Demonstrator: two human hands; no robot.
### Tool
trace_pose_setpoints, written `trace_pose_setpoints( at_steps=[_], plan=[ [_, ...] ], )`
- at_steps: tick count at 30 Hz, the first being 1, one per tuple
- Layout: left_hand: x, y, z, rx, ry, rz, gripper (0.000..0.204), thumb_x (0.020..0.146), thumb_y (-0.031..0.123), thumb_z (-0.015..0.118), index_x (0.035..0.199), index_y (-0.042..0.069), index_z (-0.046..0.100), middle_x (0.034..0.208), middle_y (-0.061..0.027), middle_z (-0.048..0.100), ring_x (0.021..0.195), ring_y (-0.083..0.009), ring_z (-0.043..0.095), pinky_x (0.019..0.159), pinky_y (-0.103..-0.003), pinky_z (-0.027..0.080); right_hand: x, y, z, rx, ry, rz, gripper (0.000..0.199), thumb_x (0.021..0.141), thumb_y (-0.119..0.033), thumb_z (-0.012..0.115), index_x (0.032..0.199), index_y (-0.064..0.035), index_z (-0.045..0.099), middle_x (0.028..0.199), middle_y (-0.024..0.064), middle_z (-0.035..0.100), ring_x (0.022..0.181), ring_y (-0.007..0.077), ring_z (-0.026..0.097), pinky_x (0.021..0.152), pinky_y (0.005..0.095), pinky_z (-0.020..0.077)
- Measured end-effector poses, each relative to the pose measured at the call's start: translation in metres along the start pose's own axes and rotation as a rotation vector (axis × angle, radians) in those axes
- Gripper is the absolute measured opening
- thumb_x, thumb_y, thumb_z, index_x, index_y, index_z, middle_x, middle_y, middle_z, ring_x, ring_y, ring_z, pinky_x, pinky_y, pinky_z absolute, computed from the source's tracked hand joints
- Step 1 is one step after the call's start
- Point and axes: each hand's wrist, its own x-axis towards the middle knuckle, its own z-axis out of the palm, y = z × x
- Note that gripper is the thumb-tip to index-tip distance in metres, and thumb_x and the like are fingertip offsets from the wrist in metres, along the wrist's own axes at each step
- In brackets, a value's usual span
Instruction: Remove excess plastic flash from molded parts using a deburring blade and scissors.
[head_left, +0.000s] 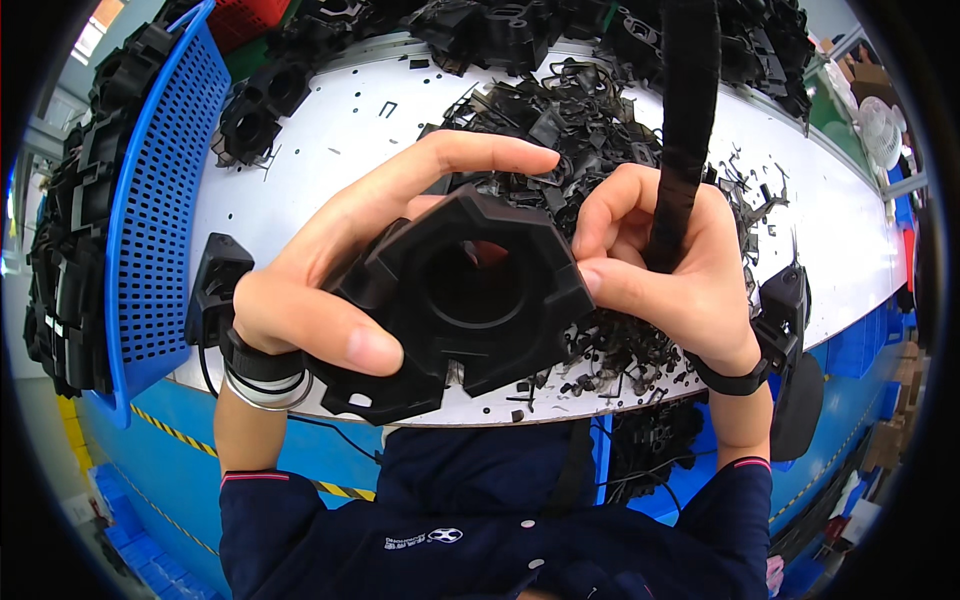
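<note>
My left hand [310, 270] is closed round a black moulded plastic housing [560, 240], thumb on its near side and index finger stretched over the far side. The housing has angular walls and a large round hole, and it is held above the table. My right hand [670, 260] is curled at the housing's right edge, with its thumb tip against that edge. A long black strip-like thing [688, 90] runs from the top of the view into the curl between right thumb and fingers. Its lower end is hidden there, and its kind is unclear.
Black plastic scraps [550, 115] are heaped on the white table [330, 130] behind my hands. A blue perforated basket [165, 190] of black parts stands at the left. More black housings [260, 105] lie along the far side. A white fan [880, 130] is at far right.
</note>
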Motion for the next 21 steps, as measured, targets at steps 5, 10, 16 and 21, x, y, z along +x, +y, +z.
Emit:
trace_pose_setpoints(
  at_steps=[5, 10, 16, 21],
  plan=[
    [0.003, 0.000, 0.010, 0.260, 0.144, 0.059, 0.098, 0.041, 0.023, 0.065, 0.121, -0.014, 0.021, 0.080, -0.0124, 0.055, 0.071, -0.0183, 0.058, 0.066, -0.024, 0.046, 0.002, 0.001, 0.002, -0.138, 0.138, 0.030, 0.010, 0.071, -0.001, 0.062, 0.076, 0.0008, 0.053, 0.069, -0.0001, 0.054, 0.057, 0.0019, 0.048, 0.052, 0.0146, 0.0378],
    [0.004, 0.000, 0.008, 0.351, 0.155, 0.089, 0.098, 0.041, 0.024, 0.065, 0.121, -0.013, 0.023, 0.078, -0.0127, 0.056, 0.071, -0.0178, 0.058, 0.066, -0.024, 0.046, 0.000, -0.002, 0.005, -0.102, 0.168, -0.004, 0.009, 0.073, -0.001, 0.060, 0.077, 0.0015, 0.053, 0.069, 0.0005, 0.055, 0.058, 0.0016, 0.049, 0.049, 0.0137, 0.0375],
    [0.004, 0.001, 0.005, 0.034, 0.094, 0.021, 0.099, 0.042, 0.023, 0.066, 0.121, -0.013, 0.019, 0.084, -0.0261, 0.056, 0.067, -0.0264, 0.060, 0.061, -0.031, 0.051, 0.003, -0.005, 0.004, 0.303, -0.003, 0.005, 0.015, 0.072, -0.010, 0.062, 0.073, 0.0001, 0.050, 0.060, 0.0023, 0.052, 0.049, 0.0055, 0.049, 0.044, 0.0163, 0.0367],
    [0.007, -0.001, -0.008, -0.068, -0.053, 0.011, 0.100, 0.046, 0.029, 0.070, 0.123, -0.010, 0.019, 0.085, -0.0350, 0.051, 0.047, -0.0275, 0.055, 0.038, -0.029, 0.046, 0.001, 0.000, -0.006, 0.266, -0.012, -0.055, 0.024, 0.076, -0.021, 0.057, 0.066, -0.0027, 0.047, 0.051, 0.0029, 0.047, 0.040, 0.0064, 0.042, 0.039, 0.0164, 0.0308]
  ],
)
